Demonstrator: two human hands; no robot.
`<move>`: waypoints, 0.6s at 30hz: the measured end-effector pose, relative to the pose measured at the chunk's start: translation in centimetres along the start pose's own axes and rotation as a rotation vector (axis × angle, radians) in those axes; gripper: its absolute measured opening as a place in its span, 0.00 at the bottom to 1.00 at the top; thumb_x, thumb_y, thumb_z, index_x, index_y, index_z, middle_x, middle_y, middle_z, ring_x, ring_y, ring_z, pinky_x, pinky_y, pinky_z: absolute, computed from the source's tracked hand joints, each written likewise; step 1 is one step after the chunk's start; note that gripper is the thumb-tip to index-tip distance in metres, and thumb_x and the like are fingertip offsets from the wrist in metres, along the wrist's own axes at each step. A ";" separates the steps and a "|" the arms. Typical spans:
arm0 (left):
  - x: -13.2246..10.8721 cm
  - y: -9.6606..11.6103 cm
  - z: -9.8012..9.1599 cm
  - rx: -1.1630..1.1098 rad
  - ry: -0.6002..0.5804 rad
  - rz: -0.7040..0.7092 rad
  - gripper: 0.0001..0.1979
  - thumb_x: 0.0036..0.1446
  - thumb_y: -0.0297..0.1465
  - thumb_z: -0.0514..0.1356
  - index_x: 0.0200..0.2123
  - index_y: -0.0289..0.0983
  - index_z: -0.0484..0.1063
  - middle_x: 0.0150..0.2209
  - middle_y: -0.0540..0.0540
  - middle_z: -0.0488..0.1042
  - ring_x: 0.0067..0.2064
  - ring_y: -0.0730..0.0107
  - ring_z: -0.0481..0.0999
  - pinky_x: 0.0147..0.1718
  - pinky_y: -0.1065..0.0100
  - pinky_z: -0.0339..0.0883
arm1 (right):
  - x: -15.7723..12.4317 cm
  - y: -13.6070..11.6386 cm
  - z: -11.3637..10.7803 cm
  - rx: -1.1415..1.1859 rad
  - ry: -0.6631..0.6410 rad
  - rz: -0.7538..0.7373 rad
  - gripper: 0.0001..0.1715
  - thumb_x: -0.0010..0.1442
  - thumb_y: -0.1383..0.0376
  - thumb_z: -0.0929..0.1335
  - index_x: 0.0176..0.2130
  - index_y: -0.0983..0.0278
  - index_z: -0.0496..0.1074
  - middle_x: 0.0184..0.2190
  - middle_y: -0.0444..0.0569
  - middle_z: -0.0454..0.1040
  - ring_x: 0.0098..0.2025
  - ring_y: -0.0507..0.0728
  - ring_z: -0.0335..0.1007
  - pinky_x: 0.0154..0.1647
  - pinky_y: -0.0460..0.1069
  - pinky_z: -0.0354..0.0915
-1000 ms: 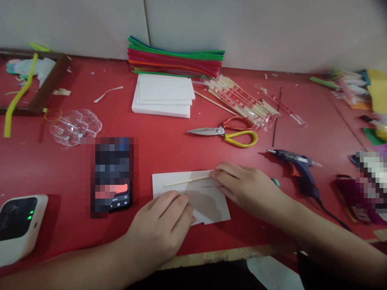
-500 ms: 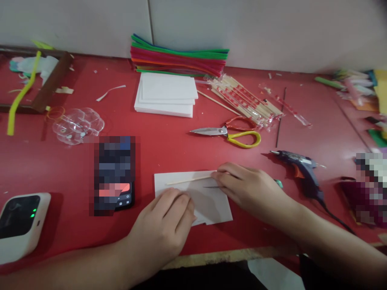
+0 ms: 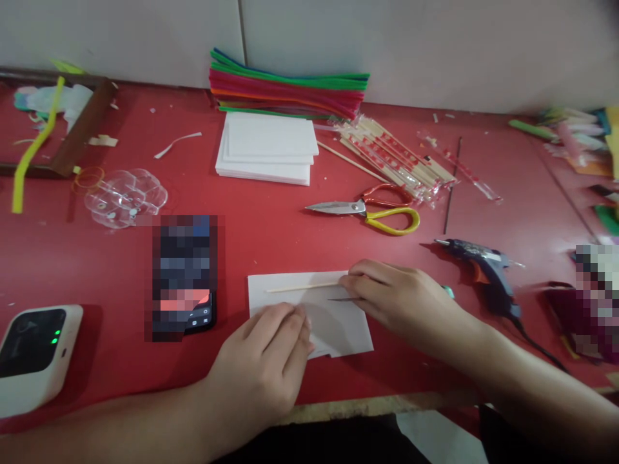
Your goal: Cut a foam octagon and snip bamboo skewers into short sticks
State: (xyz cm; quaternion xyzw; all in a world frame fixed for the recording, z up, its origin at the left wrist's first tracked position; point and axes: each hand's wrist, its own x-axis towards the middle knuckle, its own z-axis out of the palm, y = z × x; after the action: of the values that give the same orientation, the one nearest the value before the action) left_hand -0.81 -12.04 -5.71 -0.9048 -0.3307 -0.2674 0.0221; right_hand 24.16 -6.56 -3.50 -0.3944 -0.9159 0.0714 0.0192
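A white foam sheet (image 3: 271, 290) lies on the red table near the front edge. A thin wooden stick (image 3: 302, 287) rests across its top part. My left hand (image 3: 264, 364) presses on the sheet's lower left, fingers curled together. My right hand (image 3: 403, 299) is closed at the sheet's right side, pinching the stick's end together with a thin dark blade or needle (image 3: 341, 299) whose tip lies on the sheet. A green-ended bit pokes out behind that hand.
A phone (image 3: 186, 283) lies left of the sheet, a white device (image 3: 33, 354) at far left. Scissors (image 3: 367, 211), a glue gun (image 3: 483, 264), wrapped chopsticks (image 3: 396, 158), stacked white sheets (image 3: 268, 148), coloured pipe cleaners (image 3: 290, 90) and a clear plastic piece (image 3: 123, 196) sit behind.
Hands and sheet stay almost still. The dark tip under my right hand shows slightly more on the sheet. The view shifts a little.
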 end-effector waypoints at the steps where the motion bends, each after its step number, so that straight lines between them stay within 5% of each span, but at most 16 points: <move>1: 0.0 0.0 0.0 0.003 -0.003 -0.005 0.08 0.56 0.23 0.66 0.40 0.23 0.79 0.38 0.36 0.82 0.39 0.51 0.81 0.34 0.55 0.81 | 0.0 0.0 0.0 0.003 -0.016 -0.003 0.13 0.65 0.72 0.62 0.43 0.63 0.74 0.36 0.48 0.74 0.31 0.51 0.67 0.28 0.46 0.57; 18: -0.1 -0.1 -0.1 0.097 -0.042 -0.064 0.09 0.58 0.26 0.66 0.42 0.31 0.80 0.40 0.42 0.82 0.45 0.43 0.80 0.37 0.49 0.80 | 0.3 -0.4 0.1 -0.041 -0.034 -0.071 0.10 0.63 0.74 0.62 0.40 0.65 0.72 0.34 0.46 0.71 0.28 0.52 0.65 0.24 0.48 0.54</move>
State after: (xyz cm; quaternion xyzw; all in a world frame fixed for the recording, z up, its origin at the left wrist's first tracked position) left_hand -0.98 -12.07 -5.73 -0.8970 -0.3723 -0.2328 0.0503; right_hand 23.63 -6.64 -3.58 -0.3609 -0.9308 0.0588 -0.0021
